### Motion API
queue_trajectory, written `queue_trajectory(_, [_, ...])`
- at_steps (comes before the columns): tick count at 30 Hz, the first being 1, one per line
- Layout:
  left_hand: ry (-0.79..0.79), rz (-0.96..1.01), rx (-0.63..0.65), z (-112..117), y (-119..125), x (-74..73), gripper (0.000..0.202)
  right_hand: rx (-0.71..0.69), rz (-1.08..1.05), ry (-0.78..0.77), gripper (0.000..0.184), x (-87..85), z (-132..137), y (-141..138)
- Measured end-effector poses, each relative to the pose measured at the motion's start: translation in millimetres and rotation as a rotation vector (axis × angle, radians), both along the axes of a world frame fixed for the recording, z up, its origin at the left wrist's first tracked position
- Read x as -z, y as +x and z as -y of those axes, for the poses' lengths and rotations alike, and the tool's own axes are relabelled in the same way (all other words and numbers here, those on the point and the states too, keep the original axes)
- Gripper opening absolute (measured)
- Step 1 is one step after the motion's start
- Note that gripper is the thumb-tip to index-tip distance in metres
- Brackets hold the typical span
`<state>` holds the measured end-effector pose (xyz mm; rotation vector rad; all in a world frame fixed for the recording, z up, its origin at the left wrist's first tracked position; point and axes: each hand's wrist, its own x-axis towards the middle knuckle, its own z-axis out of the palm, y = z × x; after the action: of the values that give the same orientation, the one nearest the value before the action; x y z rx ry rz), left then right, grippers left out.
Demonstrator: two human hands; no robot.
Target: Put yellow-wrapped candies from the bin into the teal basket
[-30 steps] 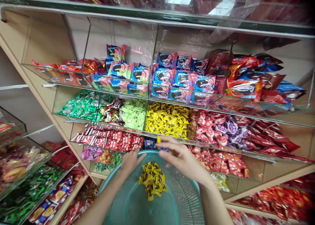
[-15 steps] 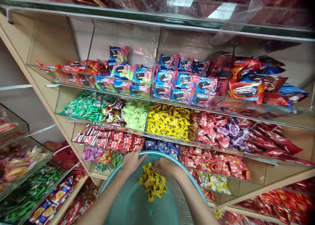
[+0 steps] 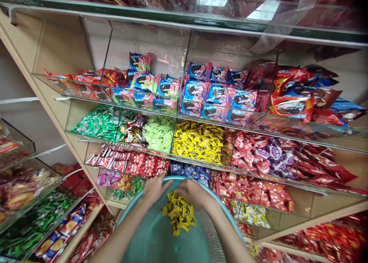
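Our left hand (image 3: 153, 189) grips the far left rim of the green basket (image 3: 209, 232), thumb inside, while our right hand (image 3: 192, 192) bends down over the yellow candies (image 3: 178, 214) piled inside, fingers curled; whether it holds any, we cannot tell. Just past the far rim, we face glass-fronted shelves (image 3: 304, 134) of sweets, with blue-pink biscuit packs (image 3: 217, 93) whose lettering we cannot read.

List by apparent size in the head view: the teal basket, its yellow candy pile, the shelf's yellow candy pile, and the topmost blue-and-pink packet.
1. Teal basket, near the camera and cut off by the frame
2. Shelf's yellow candy pile
3. Basket's yellow candy pile
4. Topmost blue-and-pink packet
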<state>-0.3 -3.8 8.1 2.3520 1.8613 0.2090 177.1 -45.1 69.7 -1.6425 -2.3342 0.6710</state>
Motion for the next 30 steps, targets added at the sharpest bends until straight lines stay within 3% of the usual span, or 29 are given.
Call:
queue_trajectory(3, [-0.004, 0.012, 0.004, 1, 0, -0.5, 0.053, -0.031, -0.130, 0.169, 0.026, -15.4, 2, -2])
queue_trajectory(11, [0.038, -0.001, 0.004, -1, 0, 6.4, 0.056, 0.065, -0.448, 0.543, 0.026, -46.4, 8, 0])
queue_trajectory(14, [0.019, 0.007, -0.001, -1, -1, 7.2, 0.057, 0.130, -0.420, 0.710, 0.025, -52.6, 7, 7])
queue_trajectory(17, [0.011, 0.010, 0.002, -1, -2, 6.9, 0.059, 0.238, -0.251, 0.821, 0.027, -54.8, 2, 15])
queue_trajectory(20, [0.017, 0.016, 0.000, 0, -2, 7.1, 0.059, 0.330, -0.036, 0.808, 0.033, -53.2, -5, 20])
queue_trajectory(23, [0.016, 0.021, -0.003, 0, -2, 6.8, 0.059, 0.331, 0.082, 0.745, 0.039, -50.3, -10, 23])
queue_trajectory(30, [-0.012, 0.034, -0.013, 2, -1, 3.8, 0.059, 0.321, 0.091, 0.662, 0.040, -49.6, -11, 25])
